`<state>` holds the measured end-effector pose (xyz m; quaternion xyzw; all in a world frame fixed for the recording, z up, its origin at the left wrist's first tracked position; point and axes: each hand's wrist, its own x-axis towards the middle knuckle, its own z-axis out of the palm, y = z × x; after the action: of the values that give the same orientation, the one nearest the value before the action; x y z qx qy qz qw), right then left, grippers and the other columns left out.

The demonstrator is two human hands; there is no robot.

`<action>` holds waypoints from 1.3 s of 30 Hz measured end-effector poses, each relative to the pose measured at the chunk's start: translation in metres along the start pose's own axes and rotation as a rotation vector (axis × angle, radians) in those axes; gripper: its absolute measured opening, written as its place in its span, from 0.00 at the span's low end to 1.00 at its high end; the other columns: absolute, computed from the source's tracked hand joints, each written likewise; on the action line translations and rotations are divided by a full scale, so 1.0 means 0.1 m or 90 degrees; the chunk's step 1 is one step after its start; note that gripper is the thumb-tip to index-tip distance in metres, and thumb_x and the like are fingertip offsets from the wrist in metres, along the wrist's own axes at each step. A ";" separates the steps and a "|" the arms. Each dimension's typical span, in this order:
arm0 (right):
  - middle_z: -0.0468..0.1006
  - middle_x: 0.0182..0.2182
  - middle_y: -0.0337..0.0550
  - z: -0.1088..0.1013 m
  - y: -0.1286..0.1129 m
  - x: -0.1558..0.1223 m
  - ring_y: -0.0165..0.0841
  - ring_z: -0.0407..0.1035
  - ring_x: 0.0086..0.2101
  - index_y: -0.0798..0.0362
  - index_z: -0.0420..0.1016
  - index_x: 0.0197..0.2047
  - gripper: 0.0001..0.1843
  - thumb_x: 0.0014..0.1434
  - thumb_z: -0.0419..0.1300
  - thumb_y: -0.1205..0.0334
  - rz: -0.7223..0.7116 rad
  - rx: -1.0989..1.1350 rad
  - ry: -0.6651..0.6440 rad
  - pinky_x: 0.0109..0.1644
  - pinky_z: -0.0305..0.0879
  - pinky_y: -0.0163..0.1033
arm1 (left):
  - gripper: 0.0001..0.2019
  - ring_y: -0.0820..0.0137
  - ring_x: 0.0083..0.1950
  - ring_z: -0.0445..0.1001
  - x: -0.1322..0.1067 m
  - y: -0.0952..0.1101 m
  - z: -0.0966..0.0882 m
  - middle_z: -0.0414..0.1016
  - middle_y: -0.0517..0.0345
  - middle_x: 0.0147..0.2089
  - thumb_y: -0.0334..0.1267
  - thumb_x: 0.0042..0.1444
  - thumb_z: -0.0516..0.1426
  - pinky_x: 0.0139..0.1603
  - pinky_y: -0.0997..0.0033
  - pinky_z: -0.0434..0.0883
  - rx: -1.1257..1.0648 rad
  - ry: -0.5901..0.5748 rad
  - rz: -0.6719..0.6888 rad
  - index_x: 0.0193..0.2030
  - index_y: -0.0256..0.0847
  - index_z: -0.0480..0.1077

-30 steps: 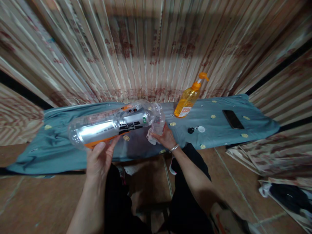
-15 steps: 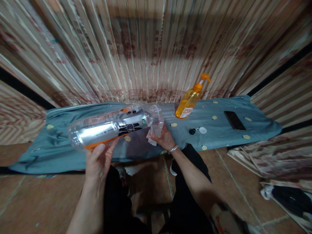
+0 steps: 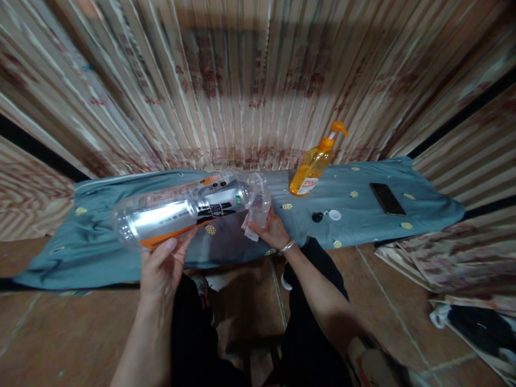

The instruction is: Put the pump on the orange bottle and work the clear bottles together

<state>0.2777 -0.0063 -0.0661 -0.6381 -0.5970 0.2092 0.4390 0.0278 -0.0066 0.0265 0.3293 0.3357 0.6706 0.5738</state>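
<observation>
My left hand (image 3: 165, 260) supports a large clear plastic bottle (image 3: 161, 220) with a silver and orange label, fingers and thumb under its body. The bottle lies nearly level, its neck pointing right. My right hand (image 3: 273, 231), with a bracelet at the wrist, grips a smaller clear plastic container (image 3: 263, 201) and a crumpled pale tissue (image 3: 250, 228). The bottle's neck meets the container's upper part; whether it sits inside or in front, I cannot tell.
A pump bottle (image 3: 312, 169) of orange liquid stands on the teal cloth-covered surface (image 3: 100, 258). Right of it are a small black cap (image 3: 317, 217), a white round lid (image 3: 334, 215) and a dark phone (image 3: 387, 199). A pleated curtain (image 3: 226, 97) hangs behind.
The view has shifted very slightly. Both hands keep hold of the bottle and the container in nearly the same pose.
</observation>
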 end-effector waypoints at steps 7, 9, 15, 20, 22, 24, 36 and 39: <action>0.76 0.56 0.57 0.00 0.00 0.00 0.45 0.77 0.51 0.56 0.57 0.67 0.42 0.54 0.67 0.54 0.010 -0.005 -0.005 0.56 0.74 0.48 | 0.21 0.59 0.46 0.81 0.00 0.03 0.03 0.83 0.61 0.38 0.36 0.32 0.74 0.53 0.53 0.79 0.023 -0.001 -0.007 0.37 0.47 0.78; 0.76 0.56 0.57 0.00 0.00 0.00 0.45 0.77 0.50 0.56 0.57 0.67 0.41 0.54 0.67 0.54 0.016 -0.011 -0.007 0.56 0.74 0.48 | 0.20 0.58 0.47 0.81 0.01 0.03 0.02 0.83 0.61 0.39 0.36 0.33 0.74 0.54 0.53 0.79 0.023 -0.005 -0.003 0.36 0.47 0.78; 0.78 0.54 0.55 0.02 0.01 0.00 0.45 0.78 0.49 0.54 0.58 0.67 0.41 0.54 0.67 0.55 0.015 -0.010 -0.002 0.55 0.75 0.50 | 0.19 0.58 0.47 0.81 0.02 0.02 0.00 0.83 0.62 0.39 0.37 0.34 0.73 0.54 0.52 0.78 0.036 -0.010 0.002 0.36 0.48 0.77; 0.77 0.55 0.56 0.03 0.02 0.00 0.44 0.77 0.50 0.56 0.58 0.66 0.41 0.54 0.68 0.55 0.012 -0.007 -0.003 0.56 0.75 0.48 | 0.23 0.57 0.49 0.80 0.01 0.03 0.03 0.83 0.61 0.39 0.36 0.33 0.74 0.54 0.51 0.78 0.026 -0.010 0.003 0.40 0.48 0.78; 0.77 0.55 0.55 0.02 0.02 0.00 0.44 0.77 0.50 0.55 0.58 0.66 0.40 0.54 0.68 0.55 0.011 -0.010 -0.001 0.56 0.74 0.48 | 0.25 0.58 0.48 0.80 0.00 0.03 0.04 0.83 0.61 0.38 0.36 0.32 0.74 0.52 0.54 0.79 0.016 0.000 0.002 0.41 0.47 0.79; 0.77 0.56 0.54 0.02 0.01 0.00 0.44 0.77 0.50 0.53 0.59 0.66 0.40 0.54 0.68 0.56 0.010 -0.016 0.004 0.56 0.74 0.48 | 0.25 0.59 0.47 0.80 0.00 0.03 0.05 0.83 0.61 0.37 0.35 0.31 0.74 0.51 0.57 0.80 0.011 0.008 -0.001 0.41 0.47 0.79; 0.77 0.55 0.56 0.00 -0.01 -0.01 0.45 0.77 0.51 0.54 0.58 0.65 0.39 0.54 0.68 0.56 0.006 -0.011 -0.006 0.57 0.74 0.50 | 0.25 0.65 0.41 0.80 -0.01 0.05 0.08 0.83 0.64 0.34 0.35 0.29 0.75 0.48 0.62 0.80 -0.002 0.026 -0.005 0.40 0.47 0.80; 0.77 0.56 0.55 0.01 -0.01 -0.01 0.44 0.77 0.52 0.53 0.58 0.66 0.40 0.54 0.68 0.56 0.014 -0.017 -0.005 0.57 0.73 0.48 | 0.24 0.64 0.41 0.80 0.00 0.05 0.09 0.83 0.62 0.34 0.36 0.29 0.75 0.50 0.61 0.79 0.007 0.020 0.001 0.38 0.47 0.79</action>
<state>0.2763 -0.0068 -0.0659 -0.6497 -0.5944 0.2085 0.4256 0.0329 -0.0070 0.0357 0.3218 0.3485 0.6742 0.5661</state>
